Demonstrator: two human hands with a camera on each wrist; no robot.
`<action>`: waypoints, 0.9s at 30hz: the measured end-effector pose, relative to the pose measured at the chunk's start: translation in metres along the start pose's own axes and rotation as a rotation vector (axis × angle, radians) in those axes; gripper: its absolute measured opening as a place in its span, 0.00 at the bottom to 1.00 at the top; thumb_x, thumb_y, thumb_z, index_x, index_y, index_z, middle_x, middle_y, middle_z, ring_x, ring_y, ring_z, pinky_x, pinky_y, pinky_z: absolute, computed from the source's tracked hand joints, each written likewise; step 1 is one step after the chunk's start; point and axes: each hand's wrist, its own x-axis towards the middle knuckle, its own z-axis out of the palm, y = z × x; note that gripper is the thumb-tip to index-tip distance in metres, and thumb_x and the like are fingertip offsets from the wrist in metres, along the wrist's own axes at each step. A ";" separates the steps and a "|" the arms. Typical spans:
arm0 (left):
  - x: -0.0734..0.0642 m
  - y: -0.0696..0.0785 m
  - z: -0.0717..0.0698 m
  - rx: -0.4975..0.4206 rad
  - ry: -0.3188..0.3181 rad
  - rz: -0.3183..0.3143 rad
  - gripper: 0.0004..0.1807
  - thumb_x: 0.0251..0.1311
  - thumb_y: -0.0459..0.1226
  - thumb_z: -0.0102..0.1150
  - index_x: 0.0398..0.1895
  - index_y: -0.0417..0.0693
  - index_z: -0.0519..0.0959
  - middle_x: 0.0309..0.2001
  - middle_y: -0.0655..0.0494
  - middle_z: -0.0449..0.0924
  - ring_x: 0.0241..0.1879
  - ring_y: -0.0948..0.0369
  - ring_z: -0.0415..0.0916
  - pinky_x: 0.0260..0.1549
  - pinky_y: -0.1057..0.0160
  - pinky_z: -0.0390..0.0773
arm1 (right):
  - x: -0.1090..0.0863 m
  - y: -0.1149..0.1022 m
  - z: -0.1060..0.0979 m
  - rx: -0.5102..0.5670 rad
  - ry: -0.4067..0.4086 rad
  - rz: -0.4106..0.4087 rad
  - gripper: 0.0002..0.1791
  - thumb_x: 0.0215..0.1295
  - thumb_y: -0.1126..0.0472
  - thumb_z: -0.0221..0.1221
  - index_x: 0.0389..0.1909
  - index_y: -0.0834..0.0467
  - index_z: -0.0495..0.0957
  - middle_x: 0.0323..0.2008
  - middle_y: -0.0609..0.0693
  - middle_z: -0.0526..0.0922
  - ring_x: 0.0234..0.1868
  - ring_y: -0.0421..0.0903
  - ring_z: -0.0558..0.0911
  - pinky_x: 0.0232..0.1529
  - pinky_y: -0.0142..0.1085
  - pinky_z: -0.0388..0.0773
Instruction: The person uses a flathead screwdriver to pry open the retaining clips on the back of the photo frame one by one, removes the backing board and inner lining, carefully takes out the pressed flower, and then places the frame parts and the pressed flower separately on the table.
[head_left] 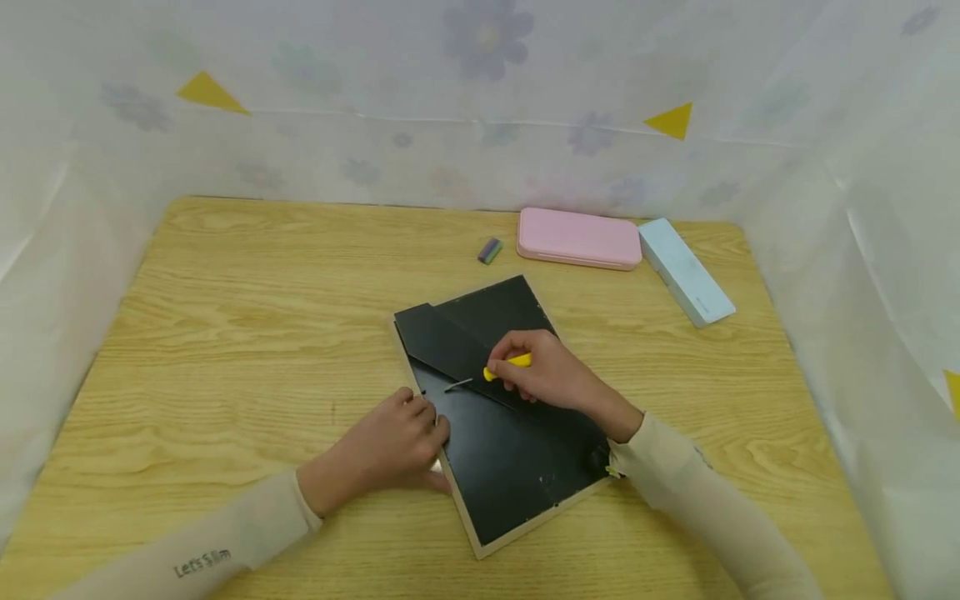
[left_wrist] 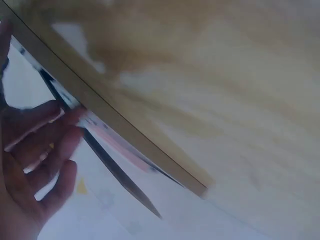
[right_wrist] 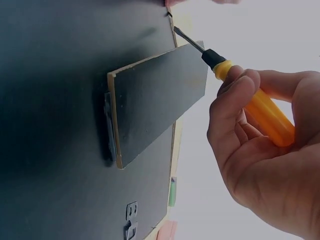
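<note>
A picture frame lies back up on the table, with a black backing board point(head_left: 517, 475) and a light wooden rim point(head_left: 471, 529). Its black easel stand point(right_wrist: 160, 100) slants across the board, partly raised off it. My right hand point(head_left: 551, 375) grips the yellow handle of a screwdriver point(right_wrist: 270, 117). The metal tip points at the frame's left edge, close to a small dark tab point(right_wrist: 170, 15); whether they touch I cannot tell. At that same edge my left hand point(head_left: 393, 442) holds the rim, fingers curled over it and thumb lower down along the side.
Toward the back of the wooden table point(head_left: 247, 292) lie a pink case point(head_left: 579, 237), a pale blue box point(head_left: 688, 271) and a small purple-and-green block point(head_left: 490, 250). A metal hanger point(right_wrist: 131, 210) is fixed to the backing board. White flower-printed sheets point(head_left: 360, 83) enclose the table.
</note>
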 end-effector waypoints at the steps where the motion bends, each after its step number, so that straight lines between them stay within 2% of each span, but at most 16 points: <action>1: -0.002 -0.005 0.000 -0.021 0.009 0.001 0.43 0.45 0.77 0.55 0.31 0.45 0.81 0.28 0.54 0.80 0.30 0.57 0.76 0.33 0.57 0.75 | 0.000 0.001 0.000 -0.004 0.000 0.000 0.04 0.70 0.59 0.62 0.38 0.56 0.83 0.24 0.50 0.80 0.16 0.47 0.75 0.19 0.39 0.77; 3: -0.005 -0.019 0.001 -0.066 0.015 -0.004 0.41 0.46 0.74 0.60 0.38 0.45 0.83 0.35 0.52 0.81 0.35 0.56 0.77 0.39 0.56 0.77 | 0.000 0.002 0.001 -0.007 -0.002 -0.003 0.04 0.69 0.59 0.62 0.38 0.56 0.82 0.24 0.50 0.80 0.16 0.47 0.75 0.18 0.39 0.77; 5: -0.011 -0.035 0.001 -0.087 -0.008 -0.024 0.45 0.46 0.72 0.63 0.51 0.42 0.82 0.48 0.48 0.82 0.47 0.54 0.78 0.48 0.53 0.76 | 0.000 0.002 0.001 -0.007 -0.006 -0.004 0.04 0.70 0.59 0.62 0.38 0.56 0.82 0.23 0.50 0.80 0.16 0.47 0.75 0.18 0.39 0.77; 8: -0.019 -0.055 0.000 -0.134 -0.070 -0.085 0.51 0.47 0.67 0.69 0.66 0.40 0.75 0.66 0.43 0.73 0.64 0.51 0.72 0.59 0.49 0.72 | 0.000 0.002 0.001 -0.008 -0.016 0.003 0.04 0.69 0.59 0.62 0.38 0.56 0.82 0.24 0.50 0.81 0.16 0.46 0.75 0.19 0.39 0.77; 10: -0.023 -0.063 0.001 -0.144 -0.112 -0.114 0.53 0.48 0.65 0.68 0.70 0.39 0.70 0.71 0.42 0.67 0.69 0.50 0.67 0.63 0.48 0.68 | 0.000 0.001 0.001 -0.013 -0.027 0.011 0.04 0.69 0.59 0.62 0.38 0.55 0.82 0.24 0.49 0.81 0.16 0.46 0.75 0.19 0.38 0.77; 14: -0.026 -0.068 0.004 -0.151 -0.141 -0.117 0.49 0.53 0.63 0.66 0.69 0.39 0.71 0.71 0.43 0.67 0.70 0.49 0.65 0.63 0.48 0.68 | 0.000 0.000 0.001 -0.038 -0.055 0.023 0.05 0.69 0.59 0.63 0.41 0.55 0.84 0.25 0.48 0.82 0.18 0.46 0.77 0.20 0.38 0.77; 19: -0.023 -0.069 0.008 -0.118 -0.114 -0.107 0.42 0.55 0.61 0.67 0.64 0.40 0.77 0.66 0.44 0.74 0.66 0.50 0.72 0.59 0.50 0.72 | 0.003 0.001 0.002 -0.056 -0.091 0.017 0.10 0.69 0.58 0.63 0.47 0.56 0.84 0.26 0.46 0.84 0.20 0.45 0.79 0.22 0.38 0.77; 22: -0.020 -0.070 0.009 -0.113 -0.117 -0.107 0.40 0.55 0.60 0.67 0.62 0.40 0.79 0.64 0.45 0.76 0.64 0.51 0.74 0.58 0.51 0.73 | 0.005 0.001 0.003 -0.077 -0.108 -0.008 0.10 0.70 0.58 0.63 0.47 0.56 0.84 0.26 0.45 0.84 0.20 0.44 0.79 0.23 0.38 0.77; 27: -0.019 -0.072 0.011 -0.118 -0.160 -0.110 0.37 0.58 0.59 0.64 0.61 0.41 0.80 0.64 0.45 0.76 0.63 0.52 0.75 0.58 0.51 0.72 | 0.007 0.000 0.004 -0.125 -0.128 -0.056 0.07 0.71 0.59 0.61 0.44 0.56 0.84 0.26 0.44 0.83 0.20 0.43 0.79 0.23 0.36 0.77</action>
